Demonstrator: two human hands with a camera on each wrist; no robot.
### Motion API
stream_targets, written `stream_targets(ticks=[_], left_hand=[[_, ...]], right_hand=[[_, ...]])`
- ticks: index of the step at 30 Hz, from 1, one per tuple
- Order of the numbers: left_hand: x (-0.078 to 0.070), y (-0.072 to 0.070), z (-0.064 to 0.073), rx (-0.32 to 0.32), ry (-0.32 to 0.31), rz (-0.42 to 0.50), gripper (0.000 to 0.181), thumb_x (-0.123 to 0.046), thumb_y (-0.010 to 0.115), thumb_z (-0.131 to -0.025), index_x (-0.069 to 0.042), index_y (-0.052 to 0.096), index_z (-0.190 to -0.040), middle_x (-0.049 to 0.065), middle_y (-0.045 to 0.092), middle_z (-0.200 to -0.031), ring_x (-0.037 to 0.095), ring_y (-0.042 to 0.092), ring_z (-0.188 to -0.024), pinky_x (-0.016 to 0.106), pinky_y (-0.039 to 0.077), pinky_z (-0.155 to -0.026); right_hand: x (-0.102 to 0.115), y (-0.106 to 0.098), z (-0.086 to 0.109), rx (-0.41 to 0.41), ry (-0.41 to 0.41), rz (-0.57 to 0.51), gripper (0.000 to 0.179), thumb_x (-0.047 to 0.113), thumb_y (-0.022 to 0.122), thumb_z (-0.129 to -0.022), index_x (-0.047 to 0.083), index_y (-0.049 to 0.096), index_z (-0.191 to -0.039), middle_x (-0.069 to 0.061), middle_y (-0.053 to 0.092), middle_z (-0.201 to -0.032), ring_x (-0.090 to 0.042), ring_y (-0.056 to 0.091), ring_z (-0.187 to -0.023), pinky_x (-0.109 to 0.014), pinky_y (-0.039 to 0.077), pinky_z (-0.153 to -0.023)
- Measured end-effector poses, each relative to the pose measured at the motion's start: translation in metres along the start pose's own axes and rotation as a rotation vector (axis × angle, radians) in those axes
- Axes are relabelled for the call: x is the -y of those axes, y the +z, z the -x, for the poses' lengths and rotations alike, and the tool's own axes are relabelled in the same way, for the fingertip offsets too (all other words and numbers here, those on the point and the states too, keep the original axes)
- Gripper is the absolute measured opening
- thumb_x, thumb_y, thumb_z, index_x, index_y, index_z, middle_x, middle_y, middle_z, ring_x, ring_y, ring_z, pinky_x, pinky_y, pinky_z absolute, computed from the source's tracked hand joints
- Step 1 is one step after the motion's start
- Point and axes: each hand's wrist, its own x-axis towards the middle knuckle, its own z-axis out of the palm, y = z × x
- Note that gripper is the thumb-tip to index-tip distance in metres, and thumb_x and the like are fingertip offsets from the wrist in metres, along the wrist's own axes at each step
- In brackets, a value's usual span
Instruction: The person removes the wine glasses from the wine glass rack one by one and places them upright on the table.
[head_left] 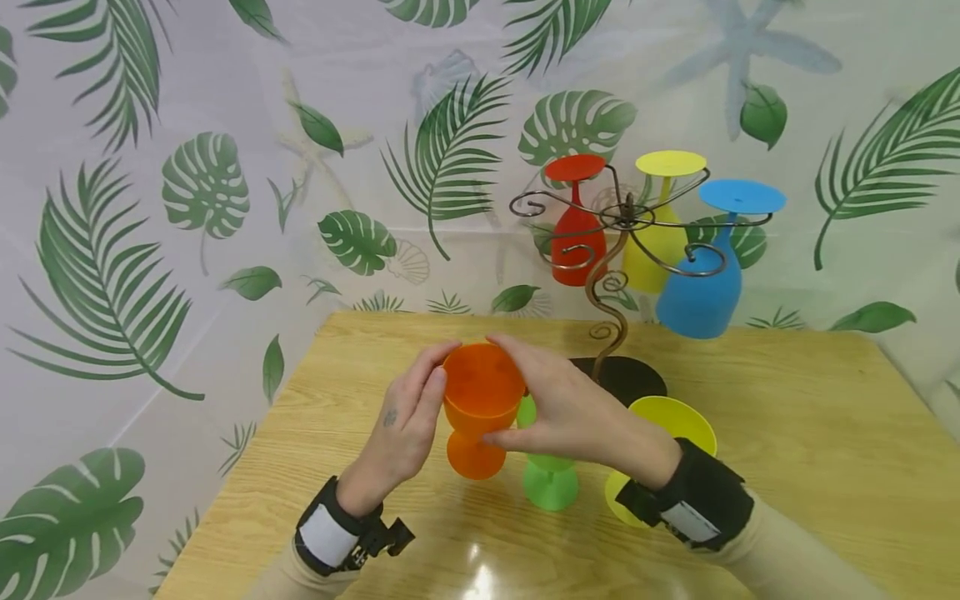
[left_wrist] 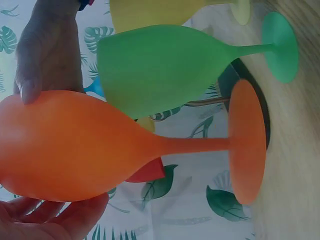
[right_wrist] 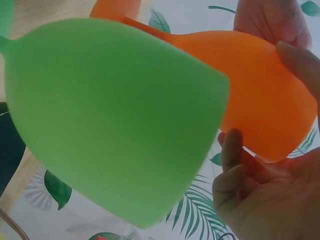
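Observation:
An orange plastic goblet (head_left: 480, 400) stands upright between my two hands, its foot close to the wooden table. My left hand (head_left: 405, 417) holds the left side of the bowl, fingertips near the rim. From the right, my right hand (head_left: 562, 400) reaches round the same bowl; its thumb touches the lower bowl in the right wrist view, and its fingers curl along the far side. Just beside the orange goblet is a green goblet (left_wrist: 160, 70), partly hidden under my right hand in the head view. A yellow goblet (head_left: 675, 421) stands by my right wrist.
Behind the hands, a scrolled metal glass rack (head_left: 617, 308) rises from a dark round base (head_left: 630, 382). Upside down on its arms hang a red goblet (head_left: 577, 242), another yellow goblet (head_left: 651, 254) and a blue goblet (head_left: 701, 287). A leaf-patterned sheet (head_left: 300, 275) backs the table (head_left: 300, 475).

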Motion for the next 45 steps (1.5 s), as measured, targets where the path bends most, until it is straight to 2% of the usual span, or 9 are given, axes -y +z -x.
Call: stream_targets(ticks=[6, 12, 17, 26, 31, 34, 38, 41, 45], left_hand=[[0.010, 0.003, 0.005, 0.019, -0.012, -0.011, 0.035, -0.010, 0.038, -0.111, 0.000, 0.048, -0.143, 0.016, 0.066, -0.129, 0.028, 0.067, -0.111, 0.043, 0.056, -0.097], [0.016, 0.006, 0.010, 0.063, -0.057, 0.031, 0.035, -0.013, 0.040, -0.111, -0.001, 0.048, -0.143, 0.015, 0.065, -0.131, 0.027, 0.067, -0.113, 0.042, 0.056, -0.097], [0.019, 0.011, 0.014, 0.091, -0.101, 0.031, 0.036, -0.016, 0.039, -0.111, 0.000, 0.047, -0.143, 0.015, 0.064, -0.134, 0.025, 0.067, -0.115, 0.039, 0.056, -0.098], [0.024, 0.022, 0.015, 0.123, -0.112, 0.053, 0.036, -0.017, 0.038, -0.112, -0.001, 0.045, -0.143, 0.016, 0.064, -0.131, 0.027, 0.067, -0.112, 0.042, 0.057, -0.096], [0.025, 0.028, 0.015, 0.178, -0.129, 0.048, 0.044, -0.022, 0.046, -0.109, -0.002, 0.039, -0.148, 0.015, 0.062, -0.135, 0.025, 0.066, -0.114, 0.036, 0.057, -0.095], [0.025, 0.031, 0.016, 0.230, -0.118, 0.034, 0.056, -0.021, 0.059, -0.103, -0.005, 0.035, -0.151, 0.012, 0.058, -0.138, 0.025, 0.062, -0.119, 0.039, 0.057, -0.097], [0.025, 0.035, 0.017, 0.270, -0.126, -0.046, 0.076, -0.026, 0.074, -0.094, -0.012, 0.032, -0.155, 0.007, 0.051, -0.147, 0.023, 0.057, -0.127, 0.043, 0.054, -0.102], [0.025, 0.037, 0.018, 0.271, -0.147, -0.102, 0.083, -0.034, 0.076, -0.091, -0.013, 0.031, -0.157, 0.003, 0.047, -0.153, 0.020, 0.054, -0.131, 0.044, 0.052, -0.105], [0.023, 0.038, 0.017, 0.275, -0.153, -0.110, 0.083, -0.037, 0.075, -0.092, -0.012, 0.031, -0.158, 0.003, 0.047, -0.153, 0.020, 0.055, -0.130, 0.045, 0.052, -0.105]], right_hand=[[-0.001, 0.002, 0.001, 0.046, 0.026, 0.088, 0.099, 0.038, 0.090, -0.075, 0.003, 0.040, -0.153, -0.006, 0.066, -0.128, -0.025, 0.062, -0.117, -0.049, 0.051, -0.104], [-0.006, 0.005, 0.003, 0.094, 0.042, 0.108, 0.097, 0.040, 0.089, -0.076, 0.003, 0.041, -0.152, -0.005, 0.069, -0.126, -0.022, 0.065, -0.111, -0.045, 0.054, -0.099], [-0.008, 0.007, 0.008, 0.120, 0.067, 0.168, 0.096, 0.042, 0.090, -0.075, 0.003, 0.043, -0.150, -0.004, 0.069, -0.125, -0.023, 0.064, -0.112, -0.052, 0.049, -0.103], [-0.010, 0.010, 0.016, 0.145, 0.109, 0.232, 0.098, 0.043, 0.091, -0.073, 0.004, 0.043, -0.149, -0.004, 0.069, -0.120, -0.026, 0.062, -0.110, -0.056, 0.047, -0.103], [-0.012, 0.013, 0.019, 0.159, 0.114, 0.268, 0.100, 0.042, 0.092, -0.073, 0.004, 0.041, -0.150, -0.007, 0.069, -0.123, -0.028, 0.063, -0.112, -0.059, 0.045, -0.104], [-0.013, 0.015, 0.021, 0.161, 0.117, 0.287, 0.100, 0.043, 0.092, -0.074, 0.004, 0.041, -0.151, -0.008, 0.069, -0.123, -0.028, 0.063, -0.111, -0.057, 0.045, -0.102], [-0.015, 0.017, 0.023, 0.159, 0.117, 0.308, 0.098, 0.042, 0.091, -0.074, 0.004, 0.043, -0.150, -0.008, 0.069, -0.123, -0.027, 0.063, -0.110, -0.054, 0.045, -0.099], [-0.016, 0.018, 0.024, 0.153, 0.113, 0.328, 0.097, 0.041, 0.092, -0.073, 0.004, 0.045, -0.149, -0.008, 0.069, -0.121, -0.028, 0.063, -0.108, -0.054, 0.045, -0.097], [-0.016, 0.018, 0.025, 0.155, 0.128, 0.334, 0.097, 0.041, 0.092, -0.072, 0.004, 0.045, -0.149, -0.009, 0.069, -0.122, -0.029, 0.063, -0.109, -0.054, 0.045, -0.098]])
